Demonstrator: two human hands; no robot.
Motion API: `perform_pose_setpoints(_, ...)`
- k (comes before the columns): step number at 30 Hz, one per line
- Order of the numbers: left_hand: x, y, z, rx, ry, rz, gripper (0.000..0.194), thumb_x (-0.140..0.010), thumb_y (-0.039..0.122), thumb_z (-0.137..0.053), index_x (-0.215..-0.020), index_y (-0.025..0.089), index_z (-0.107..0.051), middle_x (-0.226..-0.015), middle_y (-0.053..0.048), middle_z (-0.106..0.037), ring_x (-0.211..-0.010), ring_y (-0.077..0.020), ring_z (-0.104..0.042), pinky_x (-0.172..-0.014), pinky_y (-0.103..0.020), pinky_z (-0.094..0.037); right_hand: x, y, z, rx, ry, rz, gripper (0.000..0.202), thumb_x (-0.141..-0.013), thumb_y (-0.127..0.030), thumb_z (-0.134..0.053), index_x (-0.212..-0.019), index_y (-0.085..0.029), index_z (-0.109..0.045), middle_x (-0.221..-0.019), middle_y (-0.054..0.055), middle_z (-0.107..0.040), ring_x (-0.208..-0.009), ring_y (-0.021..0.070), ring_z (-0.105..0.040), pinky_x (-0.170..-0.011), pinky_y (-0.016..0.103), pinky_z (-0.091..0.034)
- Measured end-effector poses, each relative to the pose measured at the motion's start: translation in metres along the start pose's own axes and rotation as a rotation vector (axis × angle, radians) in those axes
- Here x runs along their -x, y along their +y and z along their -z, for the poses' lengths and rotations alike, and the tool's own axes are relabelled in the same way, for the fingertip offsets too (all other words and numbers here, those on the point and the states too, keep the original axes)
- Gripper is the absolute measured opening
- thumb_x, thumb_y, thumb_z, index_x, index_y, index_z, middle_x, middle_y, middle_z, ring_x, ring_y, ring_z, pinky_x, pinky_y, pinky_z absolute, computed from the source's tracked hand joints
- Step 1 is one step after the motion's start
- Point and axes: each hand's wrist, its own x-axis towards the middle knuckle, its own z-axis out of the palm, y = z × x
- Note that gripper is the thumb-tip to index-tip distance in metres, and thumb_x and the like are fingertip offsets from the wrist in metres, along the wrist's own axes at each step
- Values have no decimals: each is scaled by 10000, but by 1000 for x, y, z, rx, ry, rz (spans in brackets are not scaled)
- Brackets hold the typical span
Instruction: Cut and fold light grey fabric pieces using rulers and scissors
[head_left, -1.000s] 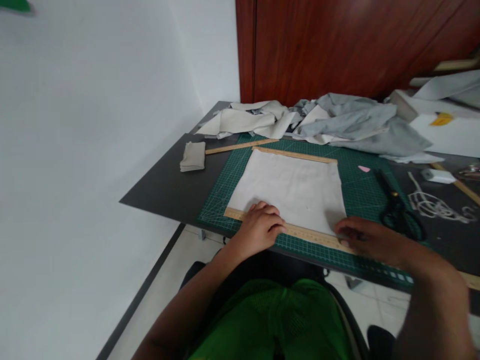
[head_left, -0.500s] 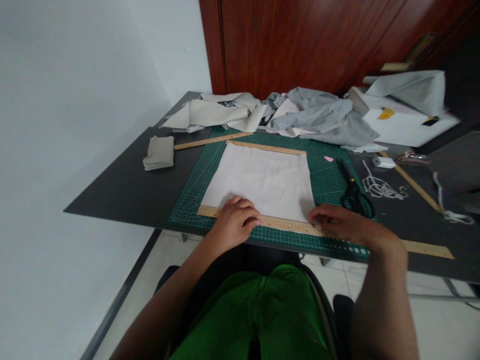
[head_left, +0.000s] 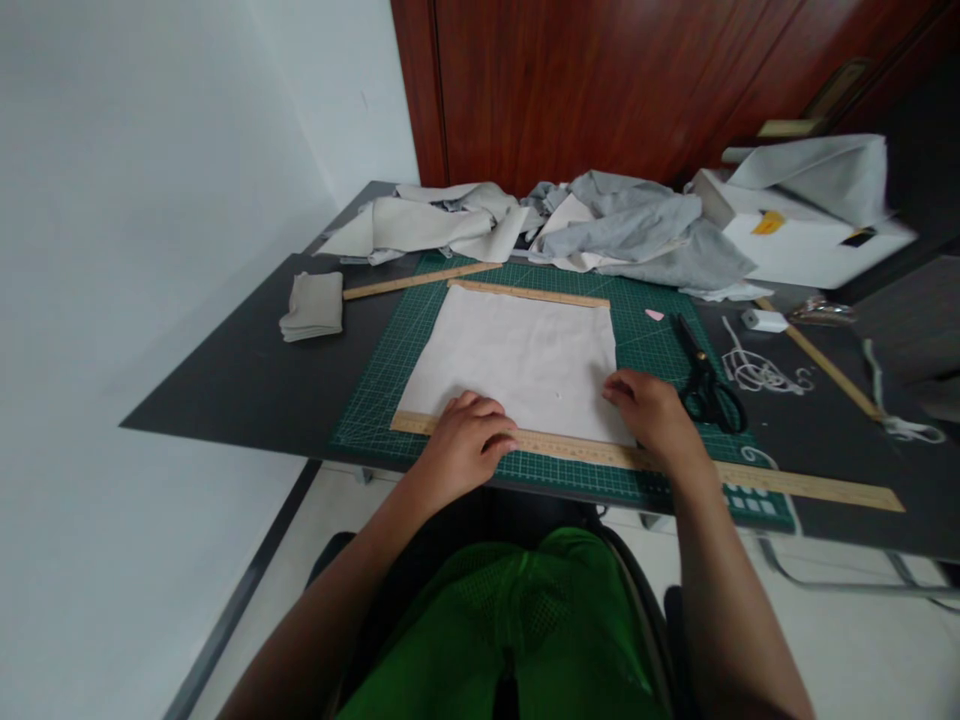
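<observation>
A pale cloth (head_left: pixel 525 350) lies flat on the green cutting mat (head_left: pixel 367 400). One long wooden ruler (head_left: pixel 810 484) runs along its near edge, and a shorter wooden ruler (head_left: pixel 532 293) lies along its far edge. My left hand (head_left: pixel 469 440) rests on the near ruler and the cloth's lower edge, fingers curled and pressing down. At the cloth's right edge is my right hand (head_left: pixel 649 405), its thumb and fingertips together; whether fabric is between them is too small to tell.
Black scissors (head_left: pixel 705 385), a pink chalk piece (head_left: pixel 654 315) and a white cord (head_left: pixel 757 372) lie to the right. Folded cloths (head_left: pixel 313 306) sit at left. Crumpled fabric (head_left: pixel 637 225) and a white box (head_left: pixel 810 235) stand at the back.
My right hand has moved up and slightly left, from the near ruler at the cloth's corner to its right edge. My left hand stays in place on the ruler.
</observation>
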Motion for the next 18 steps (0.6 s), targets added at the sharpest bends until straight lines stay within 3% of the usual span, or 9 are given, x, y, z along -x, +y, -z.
perform_pose_setpoints(4, 0, 0, -1, -5, 5, 2, 20, -942, 265, -731, -948, 261, -750, -969, 4, -723, -1015, -229, -569, -921, -409, -425, -1, -2, 2, -17, 54, -12, 167, -913, -263, -570, -807, -208, -687, -780, 51, -718, -741, 219, -642, -703, 320, -431)
perform_pose_setpoints(18, 0, -1, -2, -56, -11, -18, 39, -951, 277, -721, -988, 269, -731, -988, -1, -709, -1032, -246, -549, -927, -418, -412, -7, 11, -3, -42, 106, -70, 143, -858, -291, -632, -815, -196, -730, -779, 60, -748, -730, 224, -662, -690, 324, -444)
